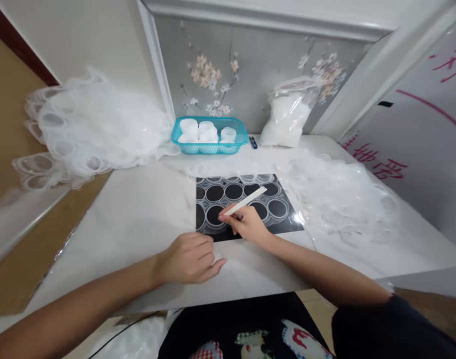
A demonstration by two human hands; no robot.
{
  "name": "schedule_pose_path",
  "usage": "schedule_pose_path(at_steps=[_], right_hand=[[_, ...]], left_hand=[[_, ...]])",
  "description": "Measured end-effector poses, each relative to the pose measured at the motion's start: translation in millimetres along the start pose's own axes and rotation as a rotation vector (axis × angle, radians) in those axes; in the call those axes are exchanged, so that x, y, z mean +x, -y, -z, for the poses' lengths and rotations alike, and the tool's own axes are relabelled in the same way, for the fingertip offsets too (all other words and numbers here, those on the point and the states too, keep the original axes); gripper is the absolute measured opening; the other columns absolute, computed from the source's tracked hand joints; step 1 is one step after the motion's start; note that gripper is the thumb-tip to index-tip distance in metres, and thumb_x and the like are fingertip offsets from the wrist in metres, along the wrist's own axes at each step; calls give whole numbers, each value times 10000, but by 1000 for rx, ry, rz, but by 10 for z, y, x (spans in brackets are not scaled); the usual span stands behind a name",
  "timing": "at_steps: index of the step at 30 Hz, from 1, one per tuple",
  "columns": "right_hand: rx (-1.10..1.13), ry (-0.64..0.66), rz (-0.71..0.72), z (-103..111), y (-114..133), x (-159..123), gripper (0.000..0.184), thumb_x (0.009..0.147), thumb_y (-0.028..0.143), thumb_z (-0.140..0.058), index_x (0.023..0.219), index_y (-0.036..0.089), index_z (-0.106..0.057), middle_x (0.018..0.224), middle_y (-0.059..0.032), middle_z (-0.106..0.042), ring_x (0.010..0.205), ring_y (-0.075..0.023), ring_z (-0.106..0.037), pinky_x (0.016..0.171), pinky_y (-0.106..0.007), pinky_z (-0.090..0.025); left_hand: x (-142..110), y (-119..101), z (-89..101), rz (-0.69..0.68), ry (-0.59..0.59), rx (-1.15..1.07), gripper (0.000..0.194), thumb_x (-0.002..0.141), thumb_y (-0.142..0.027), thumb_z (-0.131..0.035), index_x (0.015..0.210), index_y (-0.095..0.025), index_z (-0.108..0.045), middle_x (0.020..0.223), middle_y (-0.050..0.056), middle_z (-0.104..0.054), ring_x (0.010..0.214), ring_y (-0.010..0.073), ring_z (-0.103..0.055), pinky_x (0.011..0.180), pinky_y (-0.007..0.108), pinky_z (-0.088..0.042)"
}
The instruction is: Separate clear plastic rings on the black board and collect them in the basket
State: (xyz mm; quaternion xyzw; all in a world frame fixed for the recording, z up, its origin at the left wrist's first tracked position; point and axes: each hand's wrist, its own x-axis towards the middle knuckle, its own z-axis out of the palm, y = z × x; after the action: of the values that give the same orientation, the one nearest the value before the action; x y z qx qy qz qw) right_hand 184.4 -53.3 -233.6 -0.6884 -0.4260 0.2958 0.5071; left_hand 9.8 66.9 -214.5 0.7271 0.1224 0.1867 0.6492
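Note:
My right hand (246, 224) pinches a slim white stick-like tool (246, 200) over a black mat (280, 227). The tool slants up and to the right; whether it has a tip below my fingers is hidden. On the mat lies a clear sheet (243, 202) patterned with rows of rings, through which round black areas show. My left hand (192, 258) rests on the white table (138, 219) at the mat's near left corner. Its fingers are curled in and its thumb points right; nothing shows in it, though the palm is hidden.
A blue basket (210, 148) with white round pieces stands behind the mat. Beside it are a small dark pen-like item (253, 142) and a clear bag (288, 117) of white material. Ringed plastic sheets pile up at left (101, 124) and right (343, 194).

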Motion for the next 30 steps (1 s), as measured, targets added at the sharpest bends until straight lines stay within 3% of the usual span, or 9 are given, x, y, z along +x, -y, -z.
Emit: schedule_pose_path(at_steps=[2, 4, 5, 7, 22, 27, 30], right_hand=[[-38, -6, -16, -13, 1, 4, 220, 837, 353, -628, 867, 142, -683, 487, 31, -527, 413, -93, -499, 435, -212, -369], [-76, -21, -15, -27, -6, -3, 199, 830, 335, -628, 851, 148, -690, 475, 34, -518, 415, -95, -481, 439, -217, -366], [-93, -27, -11, -32, -11, -9, 195, 829, 333, -627, 845, 151, -692, 470, 34, -517, 419, -98, -479, 443, -219, -366], [-111, -29, -9, -36, -20, -19, 197, 827, 339, -625, 835, 155, -692, 476, 30, -528, 430, -103, -482, 449, -223, -368], [-184, -29, 59, -27, -3, -18, 167, 845, 300, -618, 832, 156, -702, 590, -5, -631, 529, -118, -566, 501, -228, -408], [-260, -3, 244, -34, -69, -103, 165, 881, 240, -565, 830, 172, -707, 786, -40, -723, 680, -145, -665, 606, -247, -504], [-337, 22, 393, -23, -149, -156, 213, 912, 206, -502, 901, 198, -714, 897, -42, -745, 814, -159, -701, 730, -274, -549]], left_hand=[[4, 6, -31, -366, 179, 553, 249, 786, -307, -697, 594, -202, -578, 597, 39, -613, 594, 161, -560, 540, 242, -371], [11, 30, -71, -690, 211, 1013, 251, 876, -342, -603, 694, -169, -607, 773, 71, -700, 594, 153, -579, 492, 244, -354], [10, 49, -88, -782, 190, 1163, 261, 906, -347, -563, 741, -152, -614, 880, 88, -718, 596, 150, -591, 479, 250, -358], [1, 95, -111, -841, 158, 1339, 282, 937, -353, -510, 795, -134, -618, 1020, 97, -713, 572, 145, -603, 460, 267, -368], [0, 194, -114, -674, 214, 1387, 310, 960, -366, -460, 852, -126, -624, 1090, 107, -697, 608, 155, -673, 430, 251, -376], [8, 193, -119, -500, 224, 1313, 324, 961, -390, -445, 957, -130, -637, 1084, 93, -698, 685, 178, -689, 447, 233, -398], [29, 194, -109, -337, 233, 1205, 317, 935, -402, -482, 1051, -145, -627, 944, 63, -726, 680, 180, -692, 497, 234, -442]])
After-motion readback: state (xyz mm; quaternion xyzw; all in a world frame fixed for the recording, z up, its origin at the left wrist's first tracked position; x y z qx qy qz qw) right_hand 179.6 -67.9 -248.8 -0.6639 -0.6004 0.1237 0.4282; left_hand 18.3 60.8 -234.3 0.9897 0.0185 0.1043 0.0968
